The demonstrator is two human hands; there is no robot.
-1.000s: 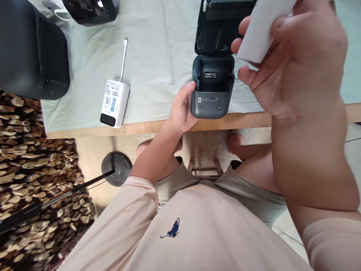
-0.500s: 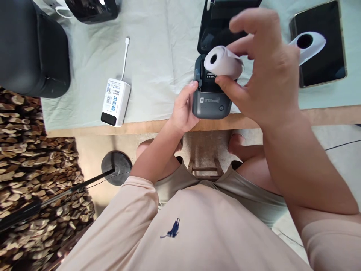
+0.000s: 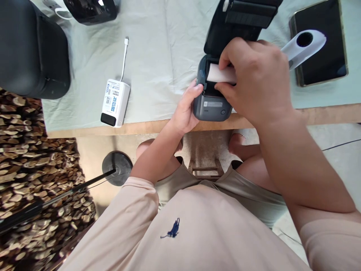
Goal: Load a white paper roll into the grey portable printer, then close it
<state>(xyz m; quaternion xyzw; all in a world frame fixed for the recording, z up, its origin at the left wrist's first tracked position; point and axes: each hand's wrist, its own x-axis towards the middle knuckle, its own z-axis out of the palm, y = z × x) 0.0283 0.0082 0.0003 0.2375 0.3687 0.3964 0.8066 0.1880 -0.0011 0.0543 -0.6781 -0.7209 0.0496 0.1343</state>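
Note:
A dark grey label printer (image 3: 213, 109) stands near the table's front edge, its black lid (image 3: 239, 26) raised at the back. My left hand (image 3: 187, 107) grips the printer's left side, thumb on the rim. My right hand (image 3: 254, 75) pinches a white paper roll (image 3: 216, 73) between thumb and fingers, and the roll lies in the printer's open compartment. The hand hides the roll's right end. Right of that hand, a second white roll (image 3: 313, 39) with a black core lies over a dark tablet (image 3: 324, 60).
On the left of the cloth-covered table (image 3: 152, 75) lie a white power bank (image 3: 115, 101) with a short cable (image 3: 124, 60), a black case (image 3: 34, 52) and a glossy black object (image 3: 91, 9). A stand's round base (image 3: 117, 167) is on the floor.
My right hand has lowered the paper roll into the printer's compartment and turned it to lie crosswise. The printer and its raised lid have shifted slightly to the right.

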